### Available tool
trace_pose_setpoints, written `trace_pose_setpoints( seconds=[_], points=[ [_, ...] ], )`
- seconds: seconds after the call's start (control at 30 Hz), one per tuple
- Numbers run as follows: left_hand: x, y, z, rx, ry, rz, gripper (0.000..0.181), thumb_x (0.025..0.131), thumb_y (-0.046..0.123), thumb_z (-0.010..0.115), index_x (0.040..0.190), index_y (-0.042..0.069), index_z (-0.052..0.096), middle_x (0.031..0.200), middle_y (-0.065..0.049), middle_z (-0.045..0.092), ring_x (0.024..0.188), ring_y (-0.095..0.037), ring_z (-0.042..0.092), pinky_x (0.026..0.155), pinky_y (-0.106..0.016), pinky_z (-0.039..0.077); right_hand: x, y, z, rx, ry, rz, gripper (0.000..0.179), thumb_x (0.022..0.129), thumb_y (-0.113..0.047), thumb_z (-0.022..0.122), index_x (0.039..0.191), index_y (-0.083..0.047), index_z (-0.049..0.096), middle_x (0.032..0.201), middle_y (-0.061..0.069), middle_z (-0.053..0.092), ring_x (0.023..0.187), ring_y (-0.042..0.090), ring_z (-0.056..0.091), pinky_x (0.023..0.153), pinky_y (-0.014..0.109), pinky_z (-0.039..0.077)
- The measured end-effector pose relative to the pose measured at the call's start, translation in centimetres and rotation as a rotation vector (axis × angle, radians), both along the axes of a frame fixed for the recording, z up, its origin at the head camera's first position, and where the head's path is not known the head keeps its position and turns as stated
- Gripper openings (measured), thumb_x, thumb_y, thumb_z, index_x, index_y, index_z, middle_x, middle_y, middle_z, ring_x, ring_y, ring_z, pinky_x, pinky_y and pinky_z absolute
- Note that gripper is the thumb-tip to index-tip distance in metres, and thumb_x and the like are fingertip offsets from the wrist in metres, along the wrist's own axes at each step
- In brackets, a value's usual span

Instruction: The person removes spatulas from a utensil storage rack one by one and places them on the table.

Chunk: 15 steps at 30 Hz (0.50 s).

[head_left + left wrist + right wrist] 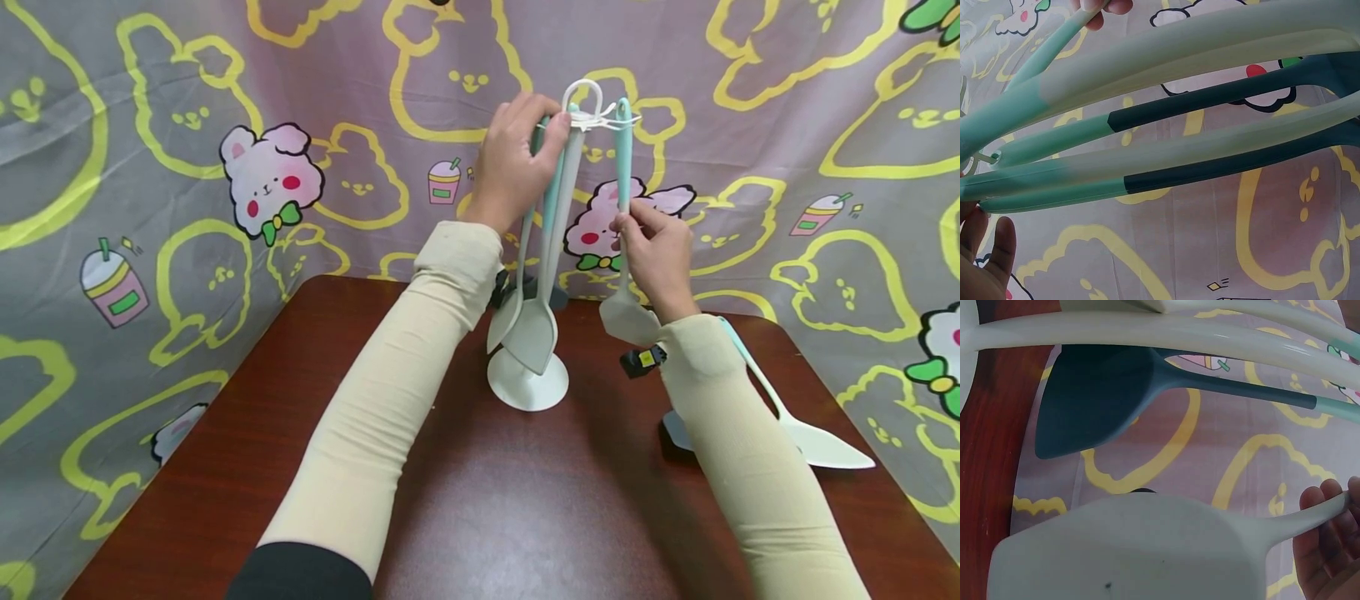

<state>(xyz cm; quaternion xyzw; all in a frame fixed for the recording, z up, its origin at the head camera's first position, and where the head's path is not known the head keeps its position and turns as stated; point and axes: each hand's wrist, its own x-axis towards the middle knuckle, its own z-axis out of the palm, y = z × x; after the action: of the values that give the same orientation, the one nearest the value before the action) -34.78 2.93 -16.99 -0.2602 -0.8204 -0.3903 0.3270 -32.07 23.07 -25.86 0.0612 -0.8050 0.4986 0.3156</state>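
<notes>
Cartoon-print curtain (352, 92) backs the utensil stand (566, 192); left fingers (534, 107) grip its top, right fingers (651, 217) pinch a turner (627, 315) beside it, likely mid-hanging; seating calls for steady alignment.

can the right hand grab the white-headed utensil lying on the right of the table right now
Probably not yet: the right hand is holding a spatula, so it would likely have to let go first. The white-headed utensil looks reachable otherwise, with much of its handle uncovered.
</notes>
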Motion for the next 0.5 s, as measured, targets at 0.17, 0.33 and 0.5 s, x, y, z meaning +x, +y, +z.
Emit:
trace_pose_setpoints(
  seconds=[0.17,0.33,0.5],
  points=[
    [0.07,0.05,0.04,-0.001,-0.003,-0.002,0.027,0.102,0.033,0.046,0.112,0.017,0.066,0.112,0.003,0.061,0.103,-0.013,0.048,0.09,-0.02,0.04,0.24,0.18,-0.11,-0.001,-0.02,-0.009,0.025,0.098,-0.022,0.058,0.111,-0.009,0.074,0.077,-0.011,0.067,0.063,0.003,0.064,0.063,0.014,0.05],
    [0.14,-0.02,0.02,0.0,0.005,-0.004,0.027,0.102,0.032,0.046,0.112,0.016,0.066,0.112,0.002,0.061,0.102,-0.013,0.048,0.089,-0.02,0.04,0.35,0.35,-0.29,-0.012,-0.036,-0.02,0.025,0.097,-0.021,0.058,0.113,-0.01,0.074,0.077,-0.009,0.067,0.063,0.003,0.064,0.063,0.013,0.051],
    [0.14,-0.05,-0.01,0.001,0.013,-0.006,0.027,0.102,0.032,0.046,0.112,0.016,0.066,0.112,0.002,0.062,0.101,-0.013,0.049,0.089,-0.02,0.04,0.39,0.55,-0.4,-0.011,-0.024,-0.012,0.025,0.096,-0.02,0.06,0.111,-0.007,0.075,0.072,-0.021,0.063,0.061,0.0,0.062,0.063,0.012,0.05]
  ],
)
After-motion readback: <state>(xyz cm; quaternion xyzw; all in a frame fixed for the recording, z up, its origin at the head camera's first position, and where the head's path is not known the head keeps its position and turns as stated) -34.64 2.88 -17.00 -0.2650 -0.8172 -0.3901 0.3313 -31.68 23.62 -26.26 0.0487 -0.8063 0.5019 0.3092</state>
